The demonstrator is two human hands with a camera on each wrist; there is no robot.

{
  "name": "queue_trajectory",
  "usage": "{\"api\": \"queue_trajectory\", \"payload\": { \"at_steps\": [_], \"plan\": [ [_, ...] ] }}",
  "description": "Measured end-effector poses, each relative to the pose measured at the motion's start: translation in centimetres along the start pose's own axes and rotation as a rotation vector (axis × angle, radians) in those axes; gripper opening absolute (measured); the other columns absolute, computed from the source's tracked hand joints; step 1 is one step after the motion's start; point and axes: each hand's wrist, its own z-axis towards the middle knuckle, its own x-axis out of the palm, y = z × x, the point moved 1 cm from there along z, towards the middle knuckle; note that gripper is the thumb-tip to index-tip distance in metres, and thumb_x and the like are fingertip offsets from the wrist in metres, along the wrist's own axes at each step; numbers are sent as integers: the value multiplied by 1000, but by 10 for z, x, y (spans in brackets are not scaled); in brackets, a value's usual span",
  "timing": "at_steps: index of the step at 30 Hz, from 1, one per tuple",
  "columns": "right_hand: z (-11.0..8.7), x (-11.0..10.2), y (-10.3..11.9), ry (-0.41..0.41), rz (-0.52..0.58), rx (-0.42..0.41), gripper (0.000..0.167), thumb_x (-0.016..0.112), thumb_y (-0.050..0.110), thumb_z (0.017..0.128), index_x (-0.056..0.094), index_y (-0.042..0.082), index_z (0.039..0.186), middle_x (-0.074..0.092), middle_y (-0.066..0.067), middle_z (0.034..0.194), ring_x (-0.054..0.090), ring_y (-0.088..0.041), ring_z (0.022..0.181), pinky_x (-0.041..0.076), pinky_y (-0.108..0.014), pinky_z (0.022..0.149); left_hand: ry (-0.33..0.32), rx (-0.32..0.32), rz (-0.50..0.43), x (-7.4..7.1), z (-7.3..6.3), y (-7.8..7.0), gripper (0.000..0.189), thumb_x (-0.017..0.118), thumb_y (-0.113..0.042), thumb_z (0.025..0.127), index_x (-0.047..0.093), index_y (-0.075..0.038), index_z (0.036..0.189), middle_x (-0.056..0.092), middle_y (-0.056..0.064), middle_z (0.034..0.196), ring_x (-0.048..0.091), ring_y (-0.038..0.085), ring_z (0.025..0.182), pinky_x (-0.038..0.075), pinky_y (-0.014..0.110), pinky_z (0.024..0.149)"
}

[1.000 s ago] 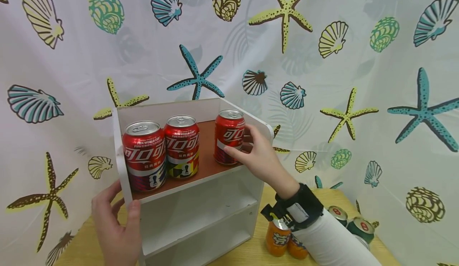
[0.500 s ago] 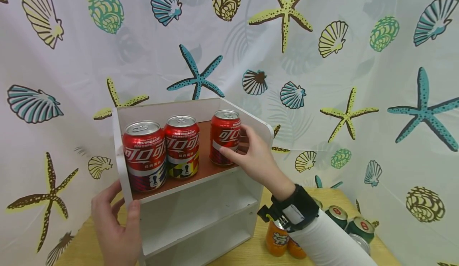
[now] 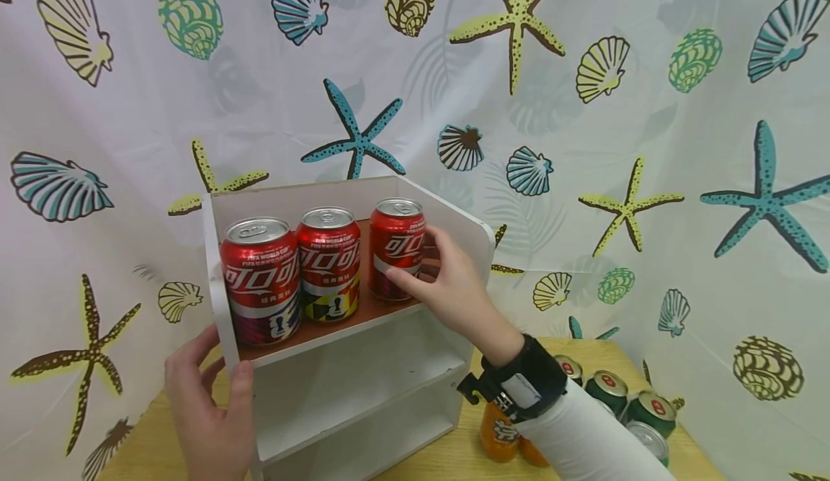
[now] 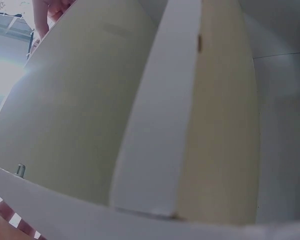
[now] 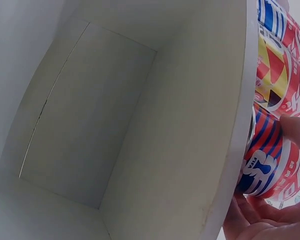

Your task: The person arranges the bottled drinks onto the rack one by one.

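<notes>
1. I see the person's right hand (image 3: 454,279) pinching the right-end can (image 3: 393,254), thumb on its front and fingers around its right side.
2. This can is glossy red with a silver top, and it stands upright on the reddish-brown top board (image 3: 364,307) of the white shelf unit (image 3: 337,335), close to the front edge.
3. It carries large white characters with a pale band below; the right wrist view shows also blue and red stripes and a white emblem (image 5: 260,164).
4. Just beside it stands the middle can (image 3: 329,265), similarly red, but with yellow and black near the foot.
5. The left-end can (image 3: 261,286) stands next to that one.
6. The left hand (image 3: 210,402) grips the unit's left wall, thumb in front, fingers outside.
7. Orange cans (image 3: 498,434) and green cans (image 3: 648,415) are on the wooden table (image 3: 441,459).
</notes>
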Motion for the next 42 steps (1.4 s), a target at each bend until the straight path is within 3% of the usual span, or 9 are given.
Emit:
{"api": "queue_trajectory", "payload": {
  "at_steps": [3,10,16,22,30,36,42],
  "plan": [
    [0,2,1,0,0,-3,74,79,28,90,42,9,152,60,-13,138,62,-31,126,54,-45,105,-5,14,1,0,0,0,50,58,-9,97,50,1,145,47,-15,136,44,9,130,41,15,96],
    [-1,5,2,2,-1,-15,74,78,28,91,41,8,152,60,-14,138,63,-31,126,54,-46,104,7,-20,3,-1,0,1,51,58,-9,96,50,-1,146,44,-24,135,45,9,132,42,16,98],
    [-2,7,3,-8,-1,-9,75,79,27,90,41,8,152,60,-14,139,62,-31,126,54,-46,104,-12,34,19,1,0,5,50,58,-7,97,50,0,145,44,-20,136,44,7,130,41,13,95],
    [-3,9,3,-25,4,-11,75,79,26,90,41,8,152,59,-13,140,61,-30,127,54,-46,104,-14,36,7,2,0,6,50,58,-7,95,50,0,145,46,-18,136,44,8,130,41,15,95],
    [-3,13,5,-22,13,-20,74,80,26,90,42,8,152,60,-13,138,61,-29,126,54,-46,104,1,-10,-3,-1,0,2,51,57,-8,95,50,1,145,44,-23,136,45,9,131,41,17,98],
    [-3,16,5,-25,9,-17,74,79,26,90,42,9,152,60,-12,138,60,-28,126,54,-45,104,11,-33,-7,-2,0,5,53,58,-9,94,51,-5,146,46,-21,136,45,12,133,42,18,99],
    [-5,18,7,-25,15,-4,75,78,27,91,41,9,153,58,-13,140,59,-29,128,54,-46,104,-3,8,-5,-1,1,5,51,59,-7,94,51,-1,144,44,-23,135,45,9,131,42,16,97]
  ]
}}
